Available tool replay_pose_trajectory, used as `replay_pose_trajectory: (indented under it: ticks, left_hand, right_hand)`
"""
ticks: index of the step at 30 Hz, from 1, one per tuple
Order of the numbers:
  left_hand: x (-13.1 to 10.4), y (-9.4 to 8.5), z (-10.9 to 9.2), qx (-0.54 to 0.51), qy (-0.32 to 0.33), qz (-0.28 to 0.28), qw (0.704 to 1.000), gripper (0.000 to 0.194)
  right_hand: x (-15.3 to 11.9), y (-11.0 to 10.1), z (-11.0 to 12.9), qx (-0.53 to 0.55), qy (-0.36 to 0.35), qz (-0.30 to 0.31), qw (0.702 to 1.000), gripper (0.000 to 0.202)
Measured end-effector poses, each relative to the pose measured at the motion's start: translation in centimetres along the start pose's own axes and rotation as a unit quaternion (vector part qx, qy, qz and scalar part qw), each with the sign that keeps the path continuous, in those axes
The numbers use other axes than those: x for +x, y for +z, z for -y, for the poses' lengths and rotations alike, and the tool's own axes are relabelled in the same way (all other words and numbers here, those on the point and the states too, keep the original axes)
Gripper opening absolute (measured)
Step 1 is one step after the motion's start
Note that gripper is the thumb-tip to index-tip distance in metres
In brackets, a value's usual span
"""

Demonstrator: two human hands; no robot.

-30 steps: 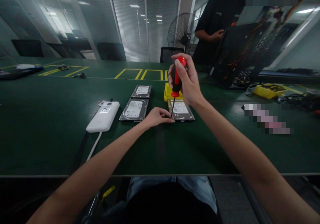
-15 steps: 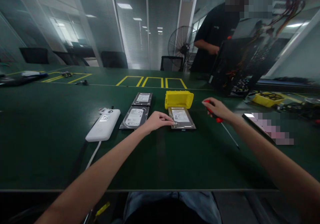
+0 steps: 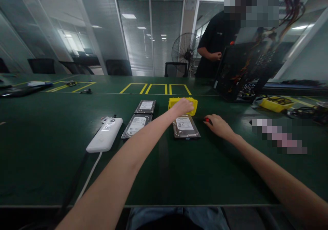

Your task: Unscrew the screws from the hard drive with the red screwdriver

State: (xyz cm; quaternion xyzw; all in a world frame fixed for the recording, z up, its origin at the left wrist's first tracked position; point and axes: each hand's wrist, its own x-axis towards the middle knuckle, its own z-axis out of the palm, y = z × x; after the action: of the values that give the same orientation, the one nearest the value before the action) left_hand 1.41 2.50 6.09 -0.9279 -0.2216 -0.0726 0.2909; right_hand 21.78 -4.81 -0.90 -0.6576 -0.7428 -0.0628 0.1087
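My left hand [image 3: 182,107] is at the opening of a small yellow bin [image 3: 174,102], its fingers bent down and mostly hidden from me, so what they hold does not show. In front of the bin lies a hard drive [image 3: 186,129] with a white label, partly under that hand. My right hand [image 3: 218,124] rests low over the table, right of this drive, closed around a screwdriver [image 3: 207,120]. Only the red end of its handle shows; the shaft is hidden. Two more hard drives, a nearer one [image 3: 137,124] and a farther one [image 3: 145,106], lie left of my left forearm.
A white power bank [image 3: 105,134] with a cable lies at the left. To the right is a pixelated pinkish object [image 3: 278,136]. Farther back stand an open computer case [image 3: 235,72] and another yellow bin [image 3: 275,104] with cables. A person [image 3: 210,45] stands behind the case.
My left hand has moved from the near edge of the hard drive forward to the yellow bin. My right hand has lowered toward the table, and the screwdriver's shaft is no longer visible.
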Motion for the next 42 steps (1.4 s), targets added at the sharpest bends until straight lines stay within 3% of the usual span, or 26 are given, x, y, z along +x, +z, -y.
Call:
replay_pose_trajectory:
  ticks: [2,7,13,16,20,22,24,27,30,33,42]
  left_hand:
    - [-0.1,0.7,0.1,0.013,0.011,0.001,1.000,0.026]
    - [-0.9,1.9,1.0,0.022,-0.033,0.013,0.999,0.023]
    - [-3.2,2.0,2.4,-0.008,-0.072,-0.012,0.997,0.023]
    - [-5.1,1.3,3.1,-0.048,-0.152,-0.063,0.985,0.023]
    - [-6.8,0.8,4.0,-0.118,-0.290,-0.127,0.941,0.024]
    - [-7.0,1.3,4.2,-0.161,-0.343,-0.123,0.917,0.036]
    - [-6.9,2.3,4.3,-0.217,-0.378,-0.081,0.897,0.048]
    - [-6.3,4.0,4.4,-0.297,-0.384,-0.011,0.874,0.037]
    - [-5.8,4.8,4.5,-0.337,-0.375,-0.026,0.863,0.023]
    - [-5.5,4.8,4.7,-0.319,-0.363,-0.055,0.874,0.020]
    - [-5.2,3.1,5.1,-0.280,-0.372,-0.107,0.879,0.023]
  right_hand:
    - [-0.1,-0.1,0.2,0.005,0.002,0.002,1.000,0.034]
    - [-0.1,-0.5,1.0,0.005,-0.001,0.004,1.000,0.035]
    - [-0.2,-0.4,1.5,-0.002,-0.013,0.006,1.000,0.038]
    - [0.0,-0.3,1.2,0.016,-0.024,0.001,1.000,0.037]
    - [1.2,-0.6,1.4,0.050,-0.039,-0.047,0.997,0.032]
    - [2.1,-0.8,1.8,0.064,-0.046,-0.088,0.993,0.029]
    - [3.2,-0.8,2.3,0.097,-0.031,-0.115,0.988,0.027]
    - [4.9,-0.4,2.8,0.166,0.071,-0.155,0.971,0.027]
    - [6.3,0.2,2.6,0.250,0.130,-0.123,0.952,0.036]
    - [7.3,0.5,2.2,0.291,0.111,-0.094,0.946,0.030]
    - [8.3,-1.3,2.2,0.318,0.066,-0.175,0.930,0.020]
